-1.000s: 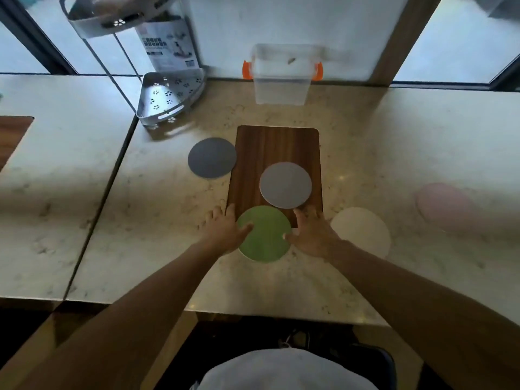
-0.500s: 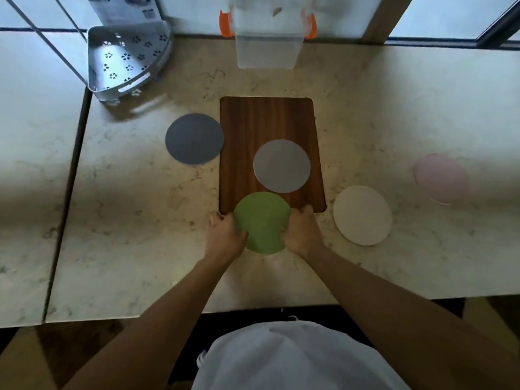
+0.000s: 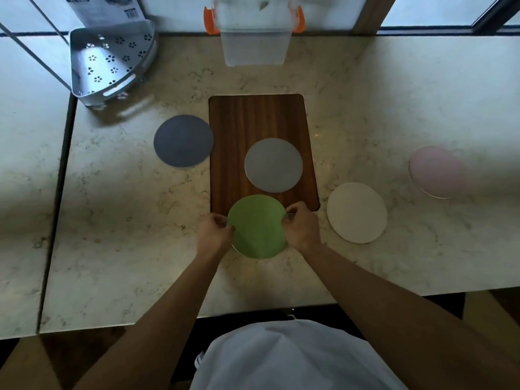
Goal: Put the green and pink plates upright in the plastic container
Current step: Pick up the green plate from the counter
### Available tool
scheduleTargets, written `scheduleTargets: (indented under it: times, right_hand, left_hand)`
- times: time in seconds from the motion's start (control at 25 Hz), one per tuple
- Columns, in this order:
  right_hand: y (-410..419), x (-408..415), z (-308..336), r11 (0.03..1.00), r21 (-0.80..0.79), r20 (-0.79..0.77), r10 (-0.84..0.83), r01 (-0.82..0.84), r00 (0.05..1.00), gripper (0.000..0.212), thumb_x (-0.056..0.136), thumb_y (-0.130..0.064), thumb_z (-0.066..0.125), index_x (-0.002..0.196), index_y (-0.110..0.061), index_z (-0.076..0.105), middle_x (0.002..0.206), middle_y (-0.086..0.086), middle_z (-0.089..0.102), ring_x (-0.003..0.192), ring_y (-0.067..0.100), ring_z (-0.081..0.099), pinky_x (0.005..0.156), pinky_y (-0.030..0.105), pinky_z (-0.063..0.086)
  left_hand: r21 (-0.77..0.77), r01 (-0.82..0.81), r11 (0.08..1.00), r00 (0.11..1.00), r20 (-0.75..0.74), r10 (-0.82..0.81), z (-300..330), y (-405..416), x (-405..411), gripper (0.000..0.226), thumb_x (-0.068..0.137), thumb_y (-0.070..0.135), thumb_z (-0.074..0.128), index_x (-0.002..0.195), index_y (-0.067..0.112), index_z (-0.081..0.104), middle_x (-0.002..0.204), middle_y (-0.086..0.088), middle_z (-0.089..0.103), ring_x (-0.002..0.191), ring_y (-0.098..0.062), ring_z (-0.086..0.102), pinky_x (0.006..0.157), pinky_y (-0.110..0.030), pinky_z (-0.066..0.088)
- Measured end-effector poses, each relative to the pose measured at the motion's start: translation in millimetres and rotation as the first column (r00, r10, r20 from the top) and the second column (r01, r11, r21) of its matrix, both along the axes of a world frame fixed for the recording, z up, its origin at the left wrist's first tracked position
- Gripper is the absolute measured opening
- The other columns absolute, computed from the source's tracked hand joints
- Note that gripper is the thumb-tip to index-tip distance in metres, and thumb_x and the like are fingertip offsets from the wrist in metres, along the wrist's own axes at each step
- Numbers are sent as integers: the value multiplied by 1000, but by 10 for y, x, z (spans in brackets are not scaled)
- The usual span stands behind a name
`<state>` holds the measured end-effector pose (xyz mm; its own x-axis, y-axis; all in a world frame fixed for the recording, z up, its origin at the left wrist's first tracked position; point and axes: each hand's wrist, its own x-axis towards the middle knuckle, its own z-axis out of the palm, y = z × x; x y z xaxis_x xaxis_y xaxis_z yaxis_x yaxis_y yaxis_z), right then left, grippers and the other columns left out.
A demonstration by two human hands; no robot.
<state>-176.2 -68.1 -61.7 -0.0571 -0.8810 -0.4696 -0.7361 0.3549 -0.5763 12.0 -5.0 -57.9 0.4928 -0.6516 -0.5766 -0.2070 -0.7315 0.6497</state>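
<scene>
The green plate point(image 3: 257, 226) lies at the near end of the wooden board, half on it and half on the marble counter. My left hand point(image 3: 214, 235) grips its left rim and my right hand point(image 3: 301, 229) grips its right rim, fingers curled around the edge. The pink plate point(image 3: 437, 171) rests flat on the counter at the far right. The clear plastic container point(image 3: 254, 38) with orange clips stands at the back of the counter, straight beyond the board.
A wooden board point(image 3: 259, 119) carries a light grey plate point(image 3: 273, 164). A dark grey plate point(image 3: 183, 140) lies to its left, a white plate point(image 3: 356, 212) to its right. A perforated metal corner rack point(image 3: 112, 60) stands back left. A seam point(image 3: 60, 192) splits the counter.
Both hands went from resting flat beside the green plate to curling around its opposite rims. The camera tilted down, so the counter slid up in view.
</scene>
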Motion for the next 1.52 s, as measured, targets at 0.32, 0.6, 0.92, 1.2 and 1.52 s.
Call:
scheduleTargets:
  times: [0.32, 0.6, 0.92, 1.2, 1.52]
  right_hand:
    - [-214, -724, 65, 994, -99, 184, -27, 46, 983, 17, 82, -16, 71, 99, -18, 68, 83, -14, 61, 71, -5, 55, 61, 0, 38]
    - [-448, -1741, 95, 978, -144, 118, -136, 153, 984, 16, 82, -13, 73, 98, -14, 70, 85, -6, 65, 77, 10, 59, 76, 25, 47]
    - [-597, -2392, -43, 960, -74, 118, -259, 269, 959, 18, 84, -14, 73, 101, -17, 68, 86, -7, 64, 74, 1, 58, 61, 9, 39]
    - [-682, -2435, -119, 959, -78, 121, -263, 273, 957, 15, 84, -11, 72, 98, -16, 67, 91, -2, 66, 79, 9, 61, 62, 6, 39]
    - [-720, -2378, -127, 979, -97, -35, -183, 179, 983, 19, 85, -14, 70, 103, -12, 67, 102, 5, 65, 89, 18, 62, 81, 31, 53]
  left_hand:
    - [-59, -78, 995, 989, -133, 70, 169, -226, -434, 8, 86, 2, 67, 85, 10, 69, 87, -14, 72, 75, -27, 73, 59, -36, 62]
    - [-60, 63, 996, 986, -148, -71, 186, -718, -1356, 13, 84, -1, 70, 80, 12, 69, 88, -10, 71, 76, -22, 72, 60, -31, 62]
    - [-10, 139, 990, 984, -115, -139, 62, -1032, -2032, 20, 81, 2, 75, 101, -2, 71, 95, -18, 72, 77, -31, 74, 71, -46, 64]
    - [1, 130, 992, 987, -92, -129, 18, -1082, -2147, 19, 81, -2, 73, 100, -2, 71, 89, -19, 73, 71, -31, 74, 67, -45, 64]
    - [-20, 247, 969, 964, 110, -243, -35, -1038, -2244, 12, 79, 9, 73, 90, 4, 72, 83, -13, 75, 74, -30, 72, 75, -45, 61]
